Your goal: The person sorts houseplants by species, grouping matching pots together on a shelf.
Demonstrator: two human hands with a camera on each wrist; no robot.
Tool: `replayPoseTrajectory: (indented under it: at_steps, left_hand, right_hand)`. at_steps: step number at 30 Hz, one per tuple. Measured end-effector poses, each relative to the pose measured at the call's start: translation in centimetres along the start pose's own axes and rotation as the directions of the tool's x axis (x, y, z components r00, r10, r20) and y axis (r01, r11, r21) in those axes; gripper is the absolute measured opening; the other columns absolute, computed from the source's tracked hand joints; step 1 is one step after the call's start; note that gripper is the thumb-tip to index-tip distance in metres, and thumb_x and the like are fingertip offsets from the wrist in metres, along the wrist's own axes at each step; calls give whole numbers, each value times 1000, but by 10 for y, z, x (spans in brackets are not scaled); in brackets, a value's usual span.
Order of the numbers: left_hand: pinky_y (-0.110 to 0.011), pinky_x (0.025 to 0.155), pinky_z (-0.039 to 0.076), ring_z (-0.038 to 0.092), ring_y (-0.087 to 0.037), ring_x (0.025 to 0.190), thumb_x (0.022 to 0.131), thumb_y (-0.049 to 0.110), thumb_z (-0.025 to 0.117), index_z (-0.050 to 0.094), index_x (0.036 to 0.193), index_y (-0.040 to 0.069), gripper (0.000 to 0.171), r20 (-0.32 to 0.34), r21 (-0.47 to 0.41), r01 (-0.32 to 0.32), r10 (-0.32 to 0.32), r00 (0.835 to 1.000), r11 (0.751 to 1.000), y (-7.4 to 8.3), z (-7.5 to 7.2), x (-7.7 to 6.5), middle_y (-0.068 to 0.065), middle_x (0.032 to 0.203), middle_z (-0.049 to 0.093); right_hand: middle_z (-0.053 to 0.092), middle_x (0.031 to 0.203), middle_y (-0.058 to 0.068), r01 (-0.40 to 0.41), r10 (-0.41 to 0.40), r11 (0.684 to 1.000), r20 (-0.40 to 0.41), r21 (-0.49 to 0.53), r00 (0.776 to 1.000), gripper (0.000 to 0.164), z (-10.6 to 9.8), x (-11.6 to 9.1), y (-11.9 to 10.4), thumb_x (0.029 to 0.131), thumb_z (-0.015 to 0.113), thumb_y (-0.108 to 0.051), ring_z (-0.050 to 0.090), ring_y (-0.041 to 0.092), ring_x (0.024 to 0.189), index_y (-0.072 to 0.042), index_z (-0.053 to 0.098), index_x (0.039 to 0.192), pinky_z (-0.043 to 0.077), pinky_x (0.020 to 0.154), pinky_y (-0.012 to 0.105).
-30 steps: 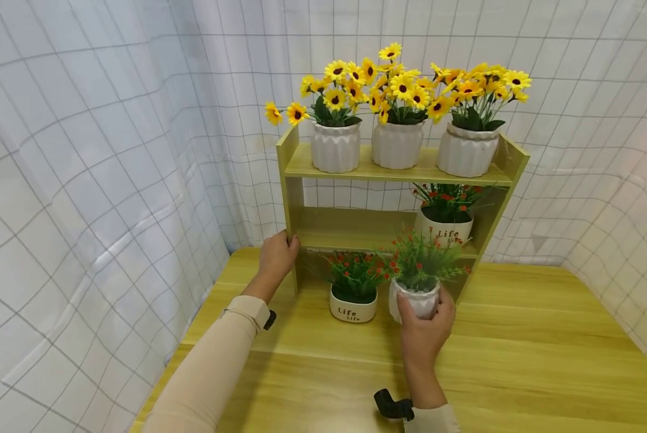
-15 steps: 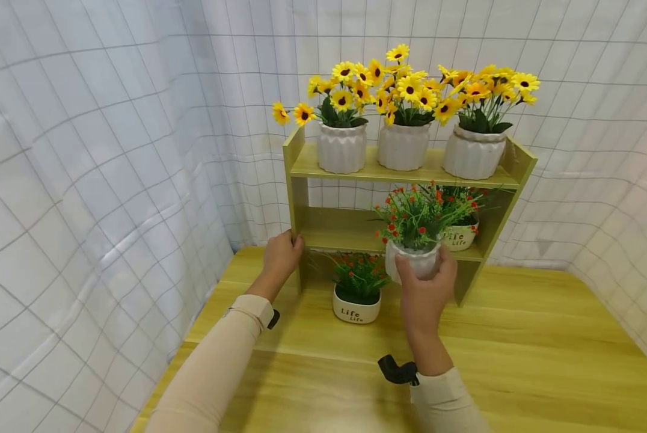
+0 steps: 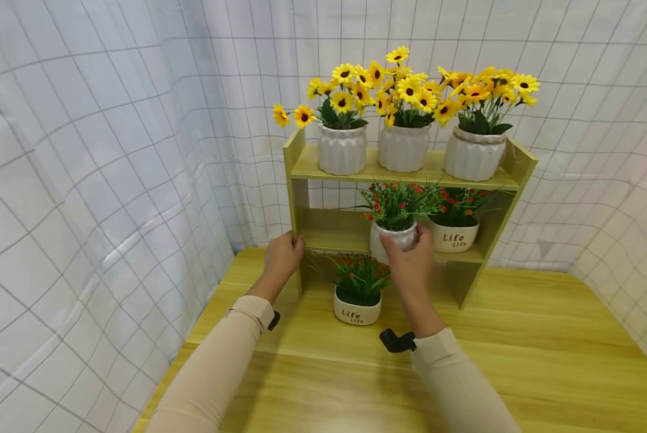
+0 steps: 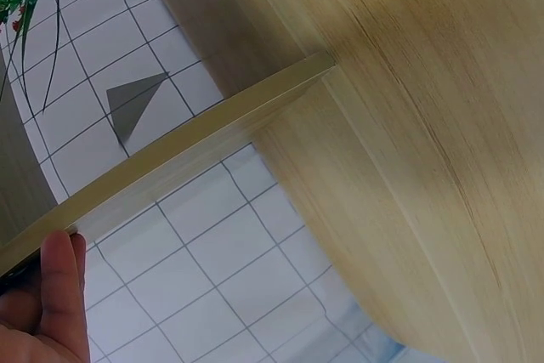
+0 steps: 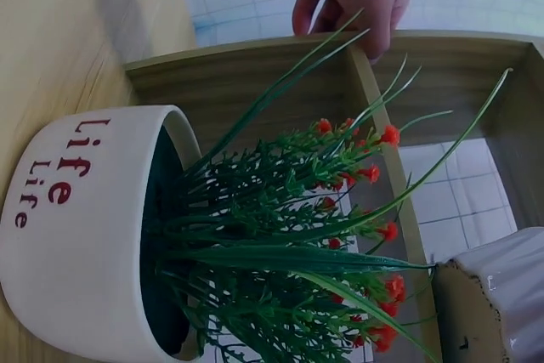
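In the head view my right hand (image 3: 412,264) holds a white ribbed flowerpot (image 3: 386,245) with red flowers and green leaves, thumb in front and fingers round its right side. The pot is upright at the front of the middle board of a wooden shelf (image 3: 329,231). The right wrist view shows this pot's tan underside (image 5: 467,316) close to the board's edge. My left hand (image 3: 282,258) grips the shelf's left side panel (image 4: 178,146) at middle-board height; some of its fingers are hidden behind the panel. Just right of the held pot is a white "Life" planter (image 3: 453,236).
Three white pots of yellow flowers, including the middle pot (image 3: 403,147), line the top board. Another "Life" planter (image 3: 357,308) with red flowers stands on the wooden table (image 3: 323,373), before the lower shelf opening. Gridded white curtains (image 3: 112,150) hang behind and at both sides.
My right hand has lifted the ribbed pot from near table height, then moved it left and in to the middle board. The left hand keeps its hold on the side panel.
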State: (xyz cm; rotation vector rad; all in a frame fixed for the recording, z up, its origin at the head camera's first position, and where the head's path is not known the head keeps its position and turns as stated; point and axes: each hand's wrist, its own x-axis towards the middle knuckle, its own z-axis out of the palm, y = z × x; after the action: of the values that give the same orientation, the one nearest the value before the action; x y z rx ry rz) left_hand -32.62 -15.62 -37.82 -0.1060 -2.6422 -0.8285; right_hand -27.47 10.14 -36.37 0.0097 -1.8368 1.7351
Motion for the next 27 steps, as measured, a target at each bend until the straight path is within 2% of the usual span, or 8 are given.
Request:
replayPoseTrajectory:
  at_steps: [12,19,23,27]
  left_hand:
    - [-33,48,38,44,-19,46,104,26,45,46,70,10,38,18,-8,20,-20,1000,1000,0,0,-1,-5,56,44]
    - [-32,47,37,43,-19,46,104,25,45,46,70,10,38,17,-23,20,-20,1000,1000,1,-2,-1,-5,56,43]
    - [-33,47,37,43,-19,46,104,26,45,45,70,10,38,22,-16,23,-23,999,1000,1,-2,-1,-6,56,44]
    - [-33,49,38,44,-20,48,104,26,45,45,70,10,38,28,-5,30,-30,999,1000,1,-2,0,-6,57,44]
  right_hand:
    - [49,135,16,-31,30,999,-15,-43,999,81,9,16,6,84,81,-31,54,29,117,0,39,145,48,95,43]
    - [55,127,18,16,-17,998,-17,-61,1000,76,16,23,13,85,80,-32,58,30,108,2,43,142,50,89,44]
    - [54,130,20,8,-9,992,-5,-128,1000,80,20,29,16,87,77,-38,57,31,112,2,40,145,48,92,46]
    - [57,127,16,6,-2,977,20,-211,1000,76,21,36,15,88,75,-43,57,30,111,-1,44,143,48,90,47]
